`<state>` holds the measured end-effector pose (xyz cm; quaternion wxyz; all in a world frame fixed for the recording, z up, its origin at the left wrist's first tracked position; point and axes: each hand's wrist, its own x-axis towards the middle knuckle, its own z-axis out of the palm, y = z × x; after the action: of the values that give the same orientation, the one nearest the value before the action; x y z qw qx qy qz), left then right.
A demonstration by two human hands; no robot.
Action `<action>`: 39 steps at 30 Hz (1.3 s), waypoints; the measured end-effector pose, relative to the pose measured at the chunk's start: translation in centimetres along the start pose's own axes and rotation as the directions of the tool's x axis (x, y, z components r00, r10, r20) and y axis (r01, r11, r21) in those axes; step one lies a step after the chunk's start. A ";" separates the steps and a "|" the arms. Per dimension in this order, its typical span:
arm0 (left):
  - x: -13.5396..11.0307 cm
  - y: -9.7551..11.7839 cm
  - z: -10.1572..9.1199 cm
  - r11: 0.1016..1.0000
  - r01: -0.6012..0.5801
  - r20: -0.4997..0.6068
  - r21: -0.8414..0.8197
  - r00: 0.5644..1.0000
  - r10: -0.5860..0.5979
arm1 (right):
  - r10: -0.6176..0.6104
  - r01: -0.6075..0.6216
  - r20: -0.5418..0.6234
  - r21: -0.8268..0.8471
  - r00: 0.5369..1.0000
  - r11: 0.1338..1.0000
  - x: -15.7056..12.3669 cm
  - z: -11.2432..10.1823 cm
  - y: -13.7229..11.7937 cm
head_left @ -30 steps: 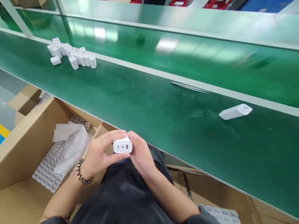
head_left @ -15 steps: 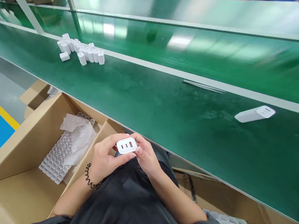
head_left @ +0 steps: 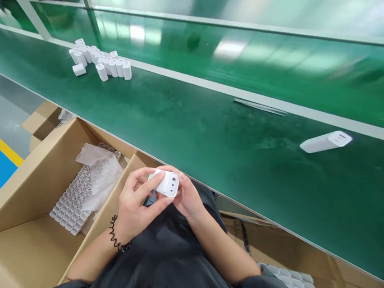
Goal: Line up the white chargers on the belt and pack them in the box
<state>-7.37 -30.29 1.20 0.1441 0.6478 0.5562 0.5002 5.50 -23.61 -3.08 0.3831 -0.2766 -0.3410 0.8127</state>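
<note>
Your left hand (head_left: 133, 208) and right hand (head_left: 189, 199) both grip a white three-port charger (head_left: 168, 185) just off the near edge of the green worktop (head_left: 190, 130); the right fingers seem partly hidden behind it. You have its port end tilted toward your right hand. Another white charger (head_left: 326, 142) lies on its side farther right, and a charger cluster (head_left: 113, 69) sits far left. Beside your left forearm is an open cardboard box (head_left: 22, 255).
</note>
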 end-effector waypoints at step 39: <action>-1.1 -1.1 0.7 0.946 0.252 0.106 -0.206 0.966 -0.234 | -0.112 0.117 0.034 -0.242 0.993 0.963 -1.3 -1.6 -0.2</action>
<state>-7.28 -30.59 -0.48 0.2970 0.5740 0.5675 0.5102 7.45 -24.06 -3.70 0.3893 -0.2932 -0.4576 0.7437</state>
